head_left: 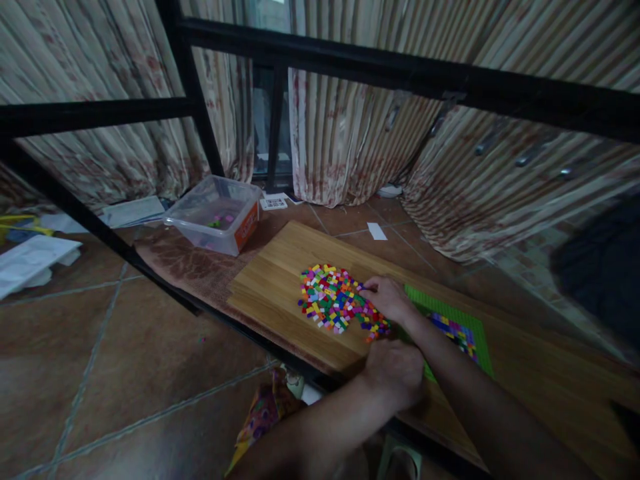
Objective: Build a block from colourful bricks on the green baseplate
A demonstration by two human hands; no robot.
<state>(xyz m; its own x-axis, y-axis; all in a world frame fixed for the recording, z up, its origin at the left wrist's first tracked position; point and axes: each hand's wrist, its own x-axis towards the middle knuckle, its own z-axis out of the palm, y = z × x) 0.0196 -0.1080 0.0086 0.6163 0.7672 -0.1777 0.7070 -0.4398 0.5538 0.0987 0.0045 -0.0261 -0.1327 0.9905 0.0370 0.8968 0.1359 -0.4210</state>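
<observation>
A heap of small, many-coloured toy bricks (333, 300) is spread on the wooden board (273, 267). My right hand (389, 299) reaches to the heap's right edge, fingertips drawn together among the bricks; what they pinch, if anything, is too small to make out. Closer to me, my left hand (395, 370) is curled closed near the board's front edge, just below the heap. Its fingers are mostly hidden from view. A green studded baseplate (483, 340) lies to the right, partly behind my right forearm, with rows of coloured bricks (455, 330) on it.
A clear plastic box (200, 207) with a few bricks inside stands beyond the board's left end. Black metal bars (320, 57) cross above and to the left. White trays (35, 260) lie on the tiled floor (150, 373). Curtains (340, 140) hang behind.
</observation>
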